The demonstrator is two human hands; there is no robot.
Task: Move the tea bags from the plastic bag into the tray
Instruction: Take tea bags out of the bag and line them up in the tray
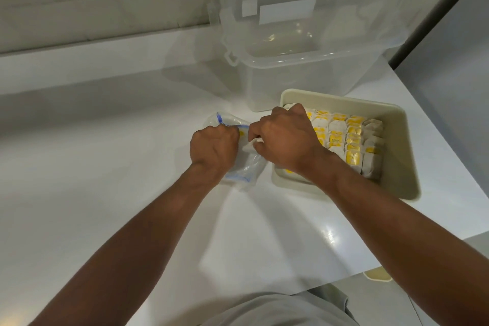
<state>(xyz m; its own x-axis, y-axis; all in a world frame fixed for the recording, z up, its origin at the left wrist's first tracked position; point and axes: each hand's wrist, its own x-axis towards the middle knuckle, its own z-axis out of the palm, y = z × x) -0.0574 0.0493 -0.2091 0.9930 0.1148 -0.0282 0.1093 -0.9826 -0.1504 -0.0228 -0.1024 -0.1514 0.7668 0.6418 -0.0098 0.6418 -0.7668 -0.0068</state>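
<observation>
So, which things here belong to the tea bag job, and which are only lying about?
For the job: bag, gripped by left hand; tea bag, pinched by right hand; tray of tea bags.
Lying about: clear box.

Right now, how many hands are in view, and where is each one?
2. The left hand grips the plastic bag on the counter. The right hand, over the left edge of the tray, pinches what looks like a tea bag. None seems hidden.
</observation>
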